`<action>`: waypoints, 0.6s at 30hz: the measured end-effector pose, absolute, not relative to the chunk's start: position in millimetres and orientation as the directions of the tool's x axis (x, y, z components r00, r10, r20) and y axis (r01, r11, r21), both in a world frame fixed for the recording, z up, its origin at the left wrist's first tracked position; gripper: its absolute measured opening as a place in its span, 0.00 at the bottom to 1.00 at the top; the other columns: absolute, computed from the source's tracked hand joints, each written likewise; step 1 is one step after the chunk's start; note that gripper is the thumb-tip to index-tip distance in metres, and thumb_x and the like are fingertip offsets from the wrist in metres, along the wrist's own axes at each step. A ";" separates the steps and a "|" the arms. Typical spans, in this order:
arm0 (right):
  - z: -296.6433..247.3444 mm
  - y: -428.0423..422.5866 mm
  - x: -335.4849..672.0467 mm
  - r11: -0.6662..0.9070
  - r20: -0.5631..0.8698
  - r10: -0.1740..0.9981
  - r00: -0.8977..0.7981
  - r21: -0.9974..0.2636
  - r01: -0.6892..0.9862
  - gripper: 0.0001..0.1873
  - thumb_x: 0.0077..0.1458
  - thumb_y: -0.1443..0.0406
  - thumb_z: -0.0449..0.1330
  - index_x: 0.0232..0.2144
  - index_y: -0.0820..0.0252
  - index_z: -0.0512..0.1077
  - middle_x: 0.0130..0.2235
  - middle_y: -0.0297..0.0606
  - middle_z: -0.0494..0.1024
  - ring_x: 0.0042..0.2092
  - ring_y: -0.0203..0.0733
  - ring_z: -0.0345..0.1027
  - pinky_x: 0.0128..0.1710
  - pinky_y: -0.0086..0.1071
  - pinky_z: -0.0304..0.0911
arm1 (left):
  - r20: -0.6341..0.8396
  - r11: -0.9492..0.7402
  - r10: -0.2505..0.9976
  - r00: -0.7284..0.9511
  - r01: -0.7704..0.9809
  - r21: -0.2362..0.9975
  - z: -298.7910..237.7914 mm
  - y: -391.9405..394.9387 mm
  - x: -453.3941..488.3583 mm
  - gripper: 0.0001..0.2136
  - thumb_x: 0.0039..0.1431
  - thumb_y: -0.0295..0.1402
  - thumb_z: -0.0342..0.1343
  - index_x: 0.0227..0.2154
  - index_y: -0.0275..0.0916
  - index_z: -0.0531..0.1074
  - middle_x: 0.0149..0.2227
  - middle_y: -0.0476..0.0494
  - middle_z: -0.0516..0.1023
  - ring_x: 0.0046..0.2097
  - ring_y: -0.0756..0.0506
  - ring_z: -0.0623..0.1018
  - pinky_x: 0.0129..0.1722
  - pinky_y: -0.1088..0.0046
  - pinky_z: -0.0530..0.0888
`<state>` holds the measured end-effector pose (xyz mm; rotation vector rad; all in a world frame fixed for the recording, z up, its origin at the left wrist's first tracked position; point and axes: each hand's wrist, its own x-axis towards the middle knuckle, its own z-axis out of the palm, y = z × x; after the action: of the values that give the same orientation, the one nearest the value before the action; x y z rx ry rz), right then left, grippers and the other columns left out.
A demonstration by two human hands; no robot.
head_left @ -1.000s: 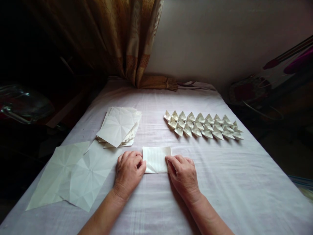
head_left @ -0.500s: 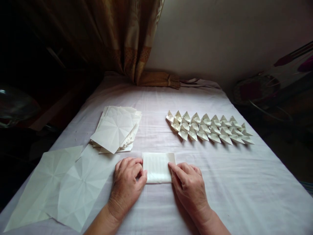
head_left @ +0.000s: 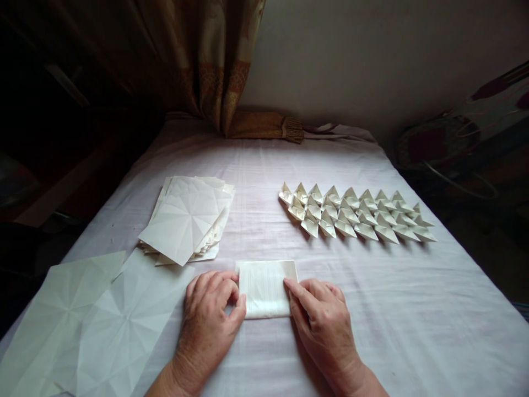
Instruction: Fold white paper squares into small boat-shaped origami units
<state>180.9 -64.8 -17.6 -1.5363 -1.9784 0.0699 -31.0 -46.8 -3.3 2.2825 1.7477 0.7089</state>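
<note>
A small folded white paper rectangle (head_left: 265, 288) lies flat on the white cloth in front of me. My left hand (head_left: 209, 325) rests at its left edge, fingers curled and thumb pinching the paper's lower left corner. My right hand (head_left: 322, 325) lies at its right edge, the index finger stretched out and pressing down on the paper, the other fingers curled.
A stack of creased square sheets (head_left: 188, 218) sits at the left, and two larger creased sheets (head_left: 88, 322) lie at the near left. Several folded paper boats (head_left: 355, 216) stand in rows at the right. A curtain (head_left: 215, 66) hangs at the back; dark clutter flanks the cloth-covered surface (head_left: 413, 309).
Both hands stay on the folded paper with only slight finger shifts. The view has drifted a little, so everything sits lower and more to the right in the picture.
</note>
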 end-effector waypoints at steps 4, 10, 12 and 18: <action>-18.6 -65.0 181.4 0.323 0.441 0.888 -0.127 -0.404 0.856 0.12 0.63 0.69 0.53 0.43 0.58 0.76 0.28 0.34 0.73 0.30 0.37 0.65 0.40 0.34 0.53 | 0.314 -0.323 0.926 0.208 0.868 0.378 -7.8 -48.9 -33.7 0.12 0.59 0.30 0.53 0.46 0.43 0.70 0.46 0.41 0.76 0.49 0.39 0.73 0.51 0.57 0.67; -18.5 -64.6 181.1 0.316 0.429 0.894 -0.129 -0.401 0.860 0.13 0.64 0.69 0.52 0.44 0.58 0.75 0.28 0.34 0.73 0.30 0.37 0.64 0.40 0.34 0.53 | 0.357 -0.446 0.867 0.349 0.862 0.240 -1.8 -50.8 -31.2 0.19 0.60 0.24 0.50 0.51 0.51 0.73 0.63 0.40 0.66 0.64 0.32 0.62 0.58 0.45 0.61; -18.0 -64.4 180.7 0.311 0.426 0.896 -0.124 -0.403 0.861 0.13 0.65 0.68 0.52 0.43 0.57 0.75 0.28 0.34 0.73 0.30 0.37 0.63 0.40 0.34 0.52 | 0.361 -0.492 0.842 0.401 0.846 0.207 0.1 -50.4 -28.9 0.19 0.60 0.22 0.49 0.48 0.50 0.75 0.61 0.44 0.70 0.65 0.33 0.63 0.61 0.43 0.57; -18.7 -64.8 179.9 0.295 0.415 0.903 -0.111 -0.413 0.862 0.13 0.65 0.68 0.52 0.43 0.57 0.76 0.28 0.33 0.72 0.30 0.38 0.63 0.40 0.34 0.52 | 0.348 -0.623 0.765 0.541 0.759 0.188 -3.8 -48.3 -21.4 0.20 0.60 0.20 0.44 0.50 0.40 0.74 0.53 0.44 0.78 0.58 0.41 0.73 0.65 0.53 0.58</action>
<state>179.9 -64.8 -18.7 -1.5686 -1.9708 0.0897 -21.4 -48.3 -3.8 2.7452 1.3577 0.6313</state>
